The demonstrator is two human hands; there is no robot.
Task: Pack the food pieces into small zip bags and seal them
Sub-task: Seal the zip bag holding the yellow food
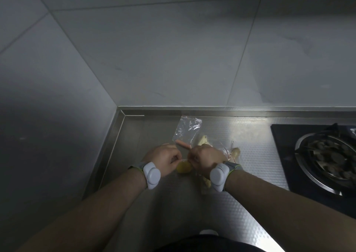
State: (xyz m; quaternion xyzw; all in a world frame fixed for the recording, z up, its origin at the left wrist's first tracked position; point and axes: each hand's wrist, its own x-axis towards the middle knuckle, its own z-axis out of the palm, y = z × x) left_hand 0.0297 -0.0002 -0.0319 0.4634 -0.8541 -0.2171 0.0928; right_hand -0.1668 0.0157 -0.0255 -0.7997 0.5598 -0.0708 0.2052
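My left hand (165,159) and my right hand (205,160) meet over the steel counter, each pinching the top edge of a small clear zip bag between them. A yellow food piece (184,168) hangs in that bag just below my fingers. Behind my hands lies another clear zip bag (187,129) with a pink sausage piece (183,143) at its near end. Pale food pieces (204,140) sit beside it, and one more pale piece (236,151) lies by a further bag (226,149) to the right. Part of the held bag is hidden by my fingers.
The steel counter (154,128) ends at a raised rim against grey wall tiles at the back and left. A black gas hob with a metal burner ring (325,157) fills the right side. More pale food (205,182) lies under my right wrist.
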